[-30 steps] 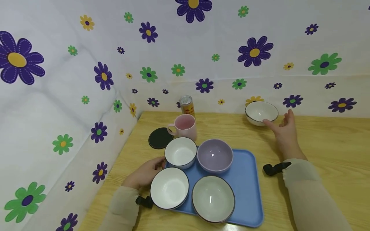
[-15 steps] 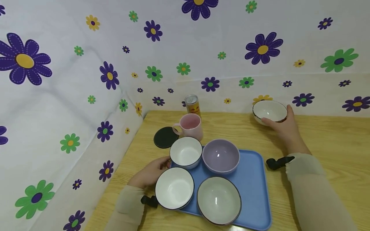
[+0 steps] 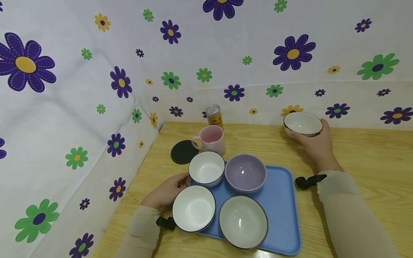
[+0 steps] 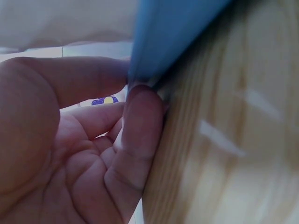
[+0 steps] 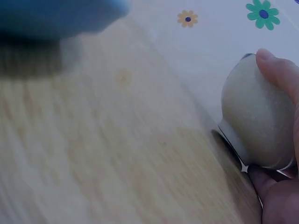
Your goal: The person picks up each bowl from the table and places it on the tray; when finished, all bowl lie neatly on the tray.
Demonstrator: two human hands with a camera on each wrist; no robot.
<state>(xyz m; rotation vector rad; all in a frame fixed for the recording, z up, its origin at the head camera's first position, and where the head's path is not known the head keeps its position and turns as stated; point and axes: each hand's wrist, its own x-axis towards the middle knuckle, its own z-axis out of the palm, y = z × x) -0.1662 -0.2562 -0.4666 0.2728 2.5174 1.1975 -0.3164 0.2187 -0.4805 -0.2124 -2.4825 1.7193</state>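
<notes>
At the back right, my right hand point(image 3: 318, 145) grips a white bowl point(image 3: 302, 122) with a dark, chipped-looking rim. In the right wrist view the thumb lies at the rim of this bowl point(image 5: 254, 107) and the fingers reach under its base, close over the table. My left hand point(image 3: 167, 191) pinches the left edge of a blue tray point(image 3: 280, 211); the left wrist view has thumb and finger meeting at the tray's edge point(image 4: 163, 37). On the tray stand two white bowls point(image 3: 206, 168) point(image 3: 194, 208), a purple bowl point(image 3: 246, 172) and a grey-white bowl point(image 3: 243, 222).
Behind the tray stands a pink mug point(image 3: 213, 139), with a yellow drink can point(image 3: 214, 116) behind it. A round black coaster point(image 3: 184, 152) lies left of the mug. Flower-printed cloth point(image 3: 193, 43) rises along the back and left of the wooden table point(image 3: 371, 168).
My right hand has closed from spread fingers beside the white bowl to a grip on it, and the bowl has shifted slightly. My left hand stays at the tray's edge.
</notes>
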